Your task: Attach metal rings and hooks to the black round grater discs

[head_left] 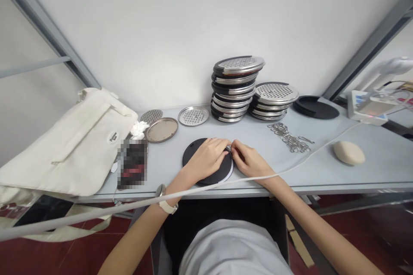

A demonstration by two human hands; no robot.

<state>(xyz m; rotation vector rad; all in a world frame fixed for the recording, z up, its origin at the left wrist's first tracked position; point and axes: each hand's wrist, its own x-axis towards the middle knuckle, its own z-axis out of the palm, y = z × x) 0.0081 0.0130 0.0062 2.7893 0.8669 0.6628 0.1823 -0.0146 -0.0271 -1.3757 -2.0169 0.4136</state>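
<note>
A round black disc (pixel 206 163) with a pale, shiny rim along its right side lies near the table's front edge. My left hand (pixel 208 157) rests across its top, fingers curled over towards the right rim and pressing on it. At that rim, my right hand (pixel 247 157) is closed, thumb and fingertips pinched together; what they hold is too small and hidden to make out. Several S-shaped metal hooks (pixel 288 137) lie in a pile to the right. Behind stand a tall stack of round metal graters with black rims (pixel 234 90) and a lower stack (pixel 274 101).
Loose grater plates (pixel 193 116) and a plain metal disc (pixel 162 129) lie left of the stacks. A white bag (pixel 71 146) leans at left, beside a blurred-out item (pixel 132 164). A black holder (pixel 316 107), a beige mouse (pixel 349 153) and a white cable (pixel 222 181) are around.
</note>
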